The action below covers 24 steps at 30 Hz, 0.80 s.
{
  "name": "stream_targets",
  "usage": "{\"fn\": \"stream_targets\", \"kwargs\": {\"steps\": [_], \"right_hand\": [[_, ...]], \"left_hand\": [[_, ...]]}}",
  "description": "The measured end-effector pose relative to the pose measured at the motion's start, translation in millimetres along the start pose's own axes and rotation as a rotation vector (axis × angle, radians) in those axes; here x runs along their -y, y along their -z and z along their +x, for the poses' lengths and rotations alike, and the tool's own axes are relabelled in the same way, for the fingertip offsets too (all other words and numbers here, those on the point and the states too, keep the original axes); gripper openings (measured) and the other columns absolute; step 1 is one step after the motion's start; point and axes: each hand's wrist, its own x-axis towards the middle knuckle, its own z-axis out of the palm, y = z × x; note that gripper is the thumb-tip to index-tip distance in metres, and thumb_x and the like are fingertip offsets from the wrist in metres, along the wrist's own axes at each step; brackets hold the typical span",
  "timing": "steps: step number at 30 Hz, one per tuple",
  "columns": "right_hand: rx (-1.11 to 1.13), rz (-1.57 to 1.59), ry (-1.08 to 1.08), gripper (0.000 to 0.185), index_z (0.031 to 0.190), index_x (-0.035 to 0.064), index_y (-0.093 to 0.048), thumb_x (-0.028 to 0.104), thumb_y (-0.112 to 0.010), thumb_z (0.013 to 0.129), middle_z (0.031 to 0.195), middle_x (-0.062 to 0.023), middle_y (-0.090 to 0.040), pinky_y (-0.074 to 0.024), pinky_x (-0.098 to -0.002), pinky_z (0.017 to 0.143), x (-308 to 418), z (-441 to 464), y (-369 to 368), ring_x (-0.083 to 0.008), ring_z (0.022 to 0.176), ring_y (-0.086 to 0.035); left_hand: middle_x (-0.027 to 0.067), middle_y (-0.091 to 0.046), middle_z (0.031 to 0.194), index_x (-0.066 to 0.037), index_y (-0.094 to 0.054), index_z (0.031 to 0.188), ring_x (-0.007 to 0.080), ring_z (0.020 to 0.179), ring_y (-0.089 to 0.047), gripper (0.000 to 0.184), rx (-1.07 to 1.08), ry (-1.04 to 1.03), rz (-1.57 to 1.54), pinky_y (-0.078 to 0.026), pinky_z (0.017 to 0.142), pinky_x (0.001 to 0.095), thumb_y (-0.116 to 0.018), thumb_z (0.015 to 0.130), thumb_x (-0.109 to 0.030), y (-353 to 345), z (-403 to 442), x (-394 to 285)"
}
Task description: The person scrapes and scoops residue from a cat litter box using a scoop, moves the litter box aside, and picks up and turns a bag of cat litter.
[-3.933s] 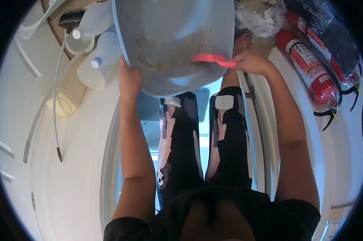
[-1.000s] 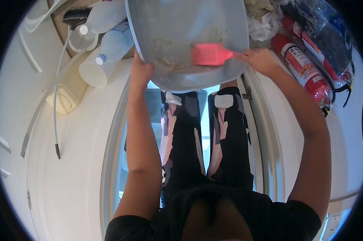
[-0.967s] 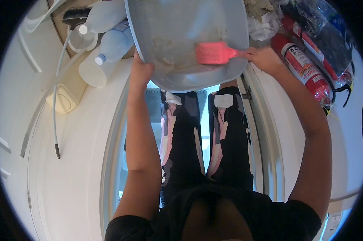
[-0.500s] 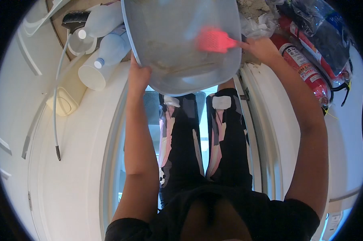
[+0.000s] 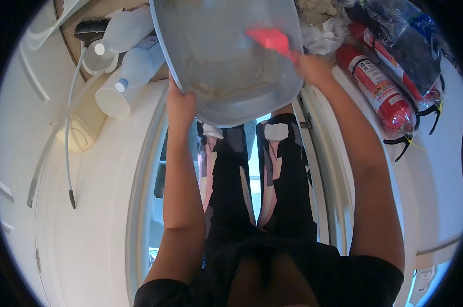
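Note:
A large grey plastic tub [image 5: 226,105] is tilted up in front of me, with brownish residue on its inner face. My left hand [image 5: 182,105] is closed on its left rim, thumb over the edge. In my right hand [image 5: 313,69], at the tub's right side, is the handle of a red perforated scoop [image 5: 275,40]. The scoop's flat head is over the tub's inside, blurred at its far edge. Whether it touches the surface I cannot tell. The tub's upper end lies beyond the view.
Several plastic bottles [image 5: 139,64], a white tub [image 5: 113,100], a cream jug [image 5: 83,130] and a black-headed brush [image 5: 90,29] stand at left. Red fire extinguishers [image 5: 377,89] and crumpled clear plastic [image 5: 326,36] lie at right. A raised door sill [image 5: 339,204] runs alongside my legs.
The scoop and my right hand have moved left and slightly up or down within the tub, the head now turned at another angle. The tub has shifted slightly left.

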Motion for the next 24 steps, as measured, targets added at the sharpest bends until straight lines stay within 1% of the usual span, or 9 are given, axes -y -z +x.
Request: {"fn": "stream_targets", "kwargs": {"steps": [4, 8, 11, 13, 15, 16, 19, 23, 24], "right_hand": [[0.216, 0.137, -0.012, 0.031, 0.109, 0.0135, -0.053, 0.029, -0.046, 0.084, 0.091, -0.0194, -0.062, -0.0468, -0.0476, 0.073, 3, -61, -33, -0.0366, 0.083, -0.06], [0.26, 0.131, -0.001, 0.028, 0.106, 0.0135, -0.054, 0.03, -0.045, 0.084, 0.089, -0.0197, -0.061, -0.047, -0.0483, 0.072, 19, -81, -18, -0.0376, 0.083, -0.059], [0.139, 0.203, -0.105, 0.028, 0.106, 0.0138, -0.054, 0.03, -0.045, 0.085, 0.089, -0.0196, -0.061, -0.0471, -0.0487, 0.071, 18, -31, -6, -0.0377, 0.084, -0.059], [-0.091, 0.211, -0.063, 0.035, 0.117, 0.0186, -0.051, 0.026, -0.045, 0.083, 0.087, -0.0212, -0.061, -0.0465, -0.0465, 0.072, 14, -5, -5, -0.0368, 0.082, -0.059], [-0.017, 0.206, -0.101, 0.035, 0.118, 0.0183, -0.051, 0.025, -0.045, 0.083, 0.087, -0.0217, -0.061, -0.0464, -0.0463, 0.072, 18, -16, -19, -0.0372, 0.082, -0.059], [0.068, 0.196, -0.134, 0.035, 0.118, 0.0179, -0.05, 0.024, -0.045, 0.083, 0.087, -0.0223, -0.06, -0.0464, -0.0462, 0.072, 22, -25, -28, -0.0377, 0.082, -0.059], [0.087, 0.279, -0.117, 0.035, 0.118, 0.0175, -0.05, 0.022, -0.046, 0.083, 0.088, -0.0215, -0.06, -0.0463, -0.0457, 0.071, 29, -65, -50, -0.0377, 0.083, -0.059], [0.111, 0.199, -0.045, 0.034, 0.114, 0.0144, -0.051, 0.028, -0.043, 0.084, 0.093, -0.0195, -0.061, -0.0473, -0.0496, 0.072, 20, -50, -40, -0.0375, 0.083, -0.06], [0.043, 0.273, -0.123, 0.035, 0.116, 0.0149, -0.05, 0.028, -0.044, 0.084, 0.094, -0.0198, -0.061, -0.0473, -0.0492, 0.073, 21, -37, -27, -0.0376, 0.084, -0.06]], "left_hand": [[0.0226, -0.053, 0.115, -0.012, -0.024, 0.137, 0.0362, 0.107, -0.052, 0.075, -0.035, -0.042, -0.048, -0.041, 0.087, 0.0363, -0.042, 0.065, 0.004, -6, 0, 7], [0.0232, -0.053, 0.115, -0.013, -0.024, 0.137, 0.0382, 0.108, -0.05, 0.076, -0.065, -0.05, 0.046, -0.04, 0.088, 0.0366, -0.041, 0.065, 0.006, -8, -1, 7], [0.0237, -0.053, 0.114, -0.013, -0.023, 0.137, 0.039, 0.108, -0.049, 0.076, -0.024, 0.027, 0.047, -0.04, 0.088, 0.037, -0.04, 0.065, 0.006, -5, -6, -2], [0.0238, -0.052, 0.114, -0.012, -0.022, 0.137, 0.0389, 0.108, -0.049, 0.077, -0.024, -0.036, 0.029, -0.04, 0.088, 0.0374, -0.04, 0.065, 0.006, -6, -5, 0], [0.024, -0.052, 0.115, -0.012, -0.022, 0.137, 0.0388, 0.108, -0.049, 0.077, -0.025, -0.104, 0.008, -0.04, 0.088, 0.0378, -0.04, 0.065, 0.006, -5, -3, -3], [0.024, -0.051, 0.116, -0.012, -0.022, 0.138, 0.0388, 0.109, -0.048, 0.077, -0.033, -0.053, 0.023, -0.039, 0.089, 0.0379, -0.04, 0.065, 0.006, -4, -5, -7], [0.024, -0.049, 0.119, -0.012, -0.021, 0.138, 0.0385, 0.11, -0.048, 0.076, -0.037, -0.014, 0.058, -0.039, 0.089, 0.0377, -0.041, 0.066, 0.006, -8, -6, -2], [0.0237, -0.047, 0.122, -0.012, -0.02, 0.138, 0.0375, 0.111, -0.047, 0.076, -0.052, 0.021, 0.158, -0.039, 0.091, 0.0375, -0.043, 0.068, 0.005, -10, -6, 4], [0.0237, -0.047, 0.122, -0.012, -0.02, 0.138, 0.0375, 0.111, -0.047, 0.076, -0.052, 0.024, 0.16, -0.039, 0.091, 0.0375, -0.043, 0.068, 0.005, -10, -9, 9]]}}
